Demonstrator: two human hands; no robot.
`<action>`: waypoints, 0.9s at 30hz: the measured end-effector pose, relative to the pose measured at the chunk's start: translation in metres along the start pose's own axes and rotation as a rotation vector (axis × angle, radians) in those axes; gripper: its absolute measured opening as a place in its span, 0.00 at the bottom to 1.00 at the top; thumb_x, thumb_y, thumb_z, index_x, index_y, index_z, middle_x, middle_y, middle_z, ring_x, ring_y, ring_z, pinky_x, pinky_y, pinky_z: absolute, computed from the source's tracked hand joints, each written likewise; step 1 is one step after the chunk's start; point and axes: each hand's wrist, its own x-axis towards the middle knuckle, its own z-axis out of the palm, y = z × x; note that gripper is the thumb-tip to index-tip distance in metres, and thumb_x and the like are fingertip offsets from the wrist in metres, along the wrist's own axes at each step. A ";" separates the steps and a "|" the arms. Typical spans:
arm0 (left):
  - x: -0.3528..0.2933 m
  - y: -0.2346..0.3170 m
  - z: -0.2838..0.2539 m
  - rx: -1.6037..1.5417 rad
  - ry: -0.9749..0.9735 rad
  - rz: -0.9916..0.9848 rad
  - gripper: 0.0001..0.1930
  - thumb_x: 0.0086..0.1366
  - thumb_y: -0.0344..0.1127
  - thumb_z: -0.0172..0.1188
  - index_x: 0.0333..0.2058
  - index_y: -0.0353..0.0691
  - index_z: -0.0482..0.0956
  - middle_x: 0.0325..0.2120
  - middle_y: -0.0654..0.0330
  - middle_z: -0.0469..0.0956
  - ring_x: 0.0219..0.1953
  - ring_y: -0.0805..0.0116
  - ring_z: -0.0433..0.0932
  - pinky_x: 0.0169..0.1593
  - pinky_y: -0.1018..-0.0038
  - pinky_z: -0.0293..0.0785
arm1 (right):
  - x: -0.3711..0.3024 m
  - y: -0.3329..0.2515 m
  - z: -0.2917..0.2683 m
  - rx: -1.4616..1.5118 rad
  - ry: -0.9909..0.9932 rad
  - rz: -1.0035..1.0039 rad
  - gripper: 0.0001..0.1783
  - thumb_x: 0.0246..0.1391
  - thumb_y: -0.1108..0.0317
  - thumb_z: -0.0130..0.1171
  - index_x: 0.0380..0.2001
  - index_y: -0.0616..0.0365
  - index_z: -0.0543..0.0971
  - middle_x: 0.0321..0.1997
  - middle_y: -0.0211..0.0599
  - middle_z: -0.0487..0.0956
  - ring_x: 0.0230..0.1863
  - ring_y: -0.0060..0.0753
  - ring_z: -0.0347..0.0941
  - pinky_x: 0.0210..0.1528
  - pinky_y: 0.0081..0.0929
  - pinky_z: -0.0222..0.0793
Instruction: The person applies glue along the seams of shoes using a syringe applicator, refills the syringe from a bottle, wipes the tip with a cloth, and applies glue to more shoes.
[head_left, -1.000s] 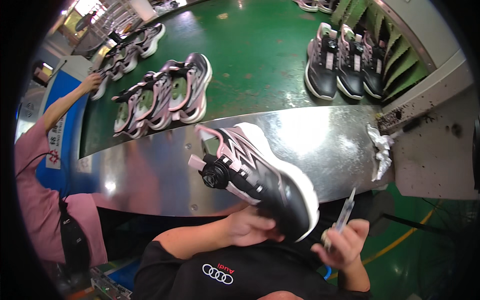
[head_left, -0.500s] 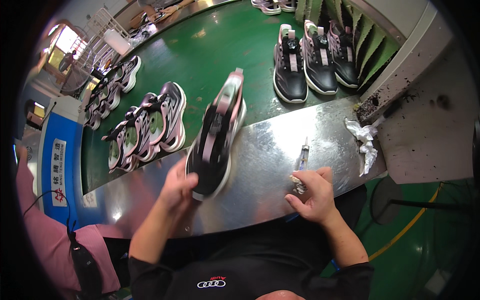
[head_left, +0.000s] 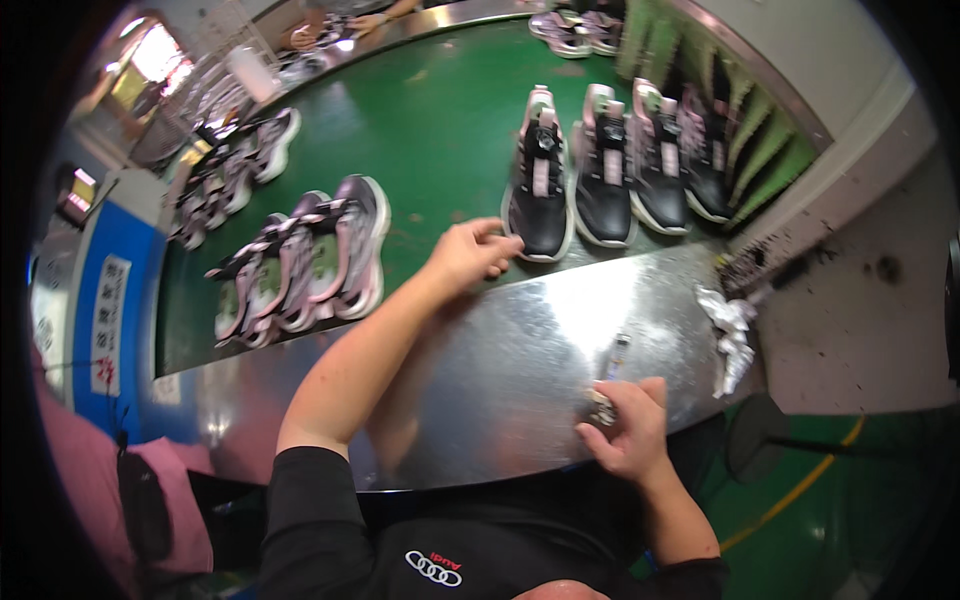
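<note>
My left hand [head_left: 468, 254] reaches to the toe of a black-and-pink sneaker [head_left: 542, 225] standing upright on the green surface. Its fingers are partly stretched out and apart, and one fingertip meets or nearly meets the toe's left side. Over the front of the metal ledge, my right hand [head_left: 632, 425] is closed around a slim syringe-like tool [head_left: 620, 350], whose clear barrel points away from me. Something small and whitish shows between the thumb and fingers, too blurred to name.
Several matching sneakers [head_left: 605, 190] stand in a row at the right, beside green flaps [head_left: 780, 165]. More shoes [head_left: 350, 250] lean on their sides at the left. Crumpled white paper [head_left: 732, 335] lies on the metal ledge [head_left: 480, 400]. A person in pink [head_left: 80, 480] is at lower left; another's hands [head_left: 370, 22] work at the far edge.
The sneaker held in my left hand now stands at the left end of the right row, and that hand's fingers have loosened from it. My right hand keeps the tool.
</note>
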 end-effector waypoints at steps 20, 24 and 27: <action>-0.095 -0.060 -0.134 0.236 0.559 0.618 0.45 0.47 0.31 0.71 0.63 0.37 0.55 0.55 0.52 0.66 0.57 0.61 0.66 0.60 0.69 0.61 | -0.001 -0.007 0.009 -0.044 0.001 -0.028 0.26 0.31 0.64 0.68 0.40 0.56 0.77 0.36 0.34 0.79 0.33 0.39 0.65 0.39 0.30 0.64; -0.098 -0.057 -0.130 0.075 0.495 0.588 0.44 0.50 0.27 0.68 0.64 0.39 0.53 0.56 0.54 0.68 0.57 0.66 0.67 0.61 0.71 0.61 | -0.004 -0.007 0.008 -0.038 0.002 -0.003 0.26 0.31 0.64 0.68 0.40 0.57 0.76 0.37 0.35 0.78 0.33 0.39 0.65 0.39 0.31 0.63; -0.108 -0.046 -0.131 0.110 0.525 0.551 0.44 0.49 0.26 0.67 0.64 0.40 0.55 0.56 0.55 0.68 0.57 0.67 0.67 0.61 0.72 0.60 | -0.003 -0.004 0.008 -0.030 -0.003 -0.026 0.26 0.32 0.63 0.68 0.39 0.57 0.76 0.36 0.35 0.77 0.33 0.39 0.65 0.39 0.31 0.63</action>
